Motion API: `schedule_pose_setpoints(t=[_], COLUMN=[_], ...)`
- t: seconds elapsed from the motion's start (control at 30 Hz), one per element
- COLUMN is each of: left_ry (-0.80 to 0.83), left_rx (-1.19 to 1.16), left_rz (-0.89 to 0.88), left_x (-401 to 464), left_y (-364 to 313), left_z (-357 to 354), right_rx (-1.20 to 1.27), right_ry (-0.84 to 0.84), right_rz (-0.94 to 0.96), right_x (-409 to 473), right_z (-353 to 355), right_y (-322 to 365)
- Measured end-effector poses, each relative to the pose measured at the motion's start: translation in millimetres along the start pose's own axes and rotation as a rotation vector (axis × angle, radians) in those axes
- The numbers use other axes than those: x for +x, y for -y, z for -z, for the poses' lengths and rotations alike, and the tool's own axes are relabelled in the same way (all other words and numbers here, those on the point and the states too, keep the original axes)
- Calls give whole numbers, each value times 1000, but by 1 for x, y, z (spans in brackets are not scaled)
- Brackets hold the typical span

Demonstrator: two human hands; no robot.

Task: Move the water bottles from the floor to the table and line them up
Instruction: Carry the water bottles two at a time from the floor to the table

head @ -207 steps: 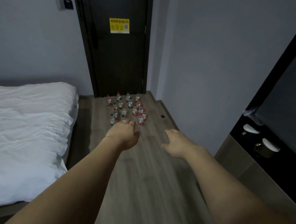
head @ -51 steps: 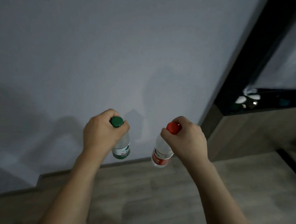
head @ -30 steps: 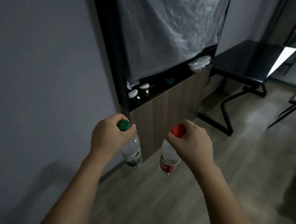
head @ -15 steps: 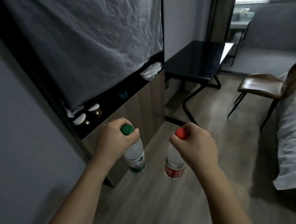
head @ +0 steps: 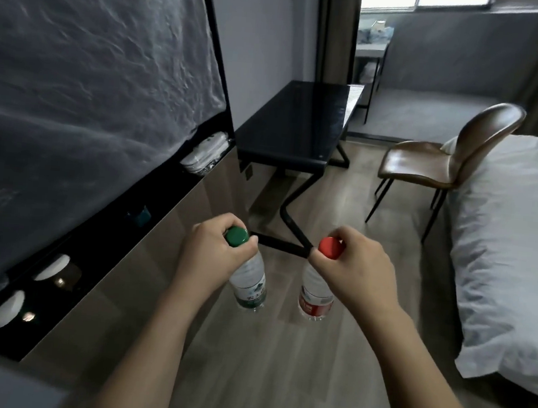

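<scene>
Fingers (head: 251, 242) of the left hand (head: 211, 257) closed around the neck of the green-capped bottle (head: 250, 284), just under the cap; fingers (head: 343, 236) of the right hand (head: 357, 275) closed the same way under the cap of the red-capped bottle (head: 316, 294). Both bottles hanging upright from the neck, above the wooden floor (head: 278, 369), side by side and not touching. Black table (head: 298, 121) ahead, well apart from the hands, top bare in the visible part, so probably carrying step, with no bottle set down yet.

Possible trouble from here: grip only at the neck, so risk of swinging and of a bottle slipping out if the hold loosens. Low cabinet (head: 143, 267) close on the left side, so risk of knocking the green-capped bottle against its edge. Table leg (head: 293, 212) and brown chair (head: 429, 160) near the path; risk of catching a foot or a bottle there. On the glossy top, risk of a bottle set down tilted and falling over, or of a crooked line with nothing to align against.

Writing: green label on the left bottle, red label on the right bottle, some white marks on both, too small and blurred to read. No brand name legible, no other readable text in view
</scene>
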State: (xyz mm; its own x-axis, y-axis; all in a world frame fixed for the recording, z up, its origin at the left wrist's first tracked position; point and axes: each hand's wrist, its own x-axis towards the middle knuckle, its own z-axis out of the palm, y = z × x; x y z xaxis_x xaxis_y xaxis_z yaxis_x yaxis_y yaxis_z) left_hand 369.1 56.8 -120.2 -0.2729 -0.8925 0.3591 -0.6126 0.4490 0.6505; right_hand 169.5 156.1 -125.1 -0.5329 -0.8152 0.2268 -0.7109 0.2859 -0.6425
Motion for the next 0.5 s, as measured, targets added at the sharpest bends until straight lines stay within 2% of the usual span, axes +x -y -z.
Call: schedule_pose_setpoints(t=[0.23, 0.5], left_ry=[22, 62], left_rx=[-69, -58], left_rz=[-20, -18], left_x=[94, 200], left_y=[-22, -45], left_z=[-63, -155], right_rx=[-16, -21], right_ry=[-62, 6], right_rz=[-24, -31], right_x=[99, 229], right_z=[10, 5], right_y=[-35, -99])
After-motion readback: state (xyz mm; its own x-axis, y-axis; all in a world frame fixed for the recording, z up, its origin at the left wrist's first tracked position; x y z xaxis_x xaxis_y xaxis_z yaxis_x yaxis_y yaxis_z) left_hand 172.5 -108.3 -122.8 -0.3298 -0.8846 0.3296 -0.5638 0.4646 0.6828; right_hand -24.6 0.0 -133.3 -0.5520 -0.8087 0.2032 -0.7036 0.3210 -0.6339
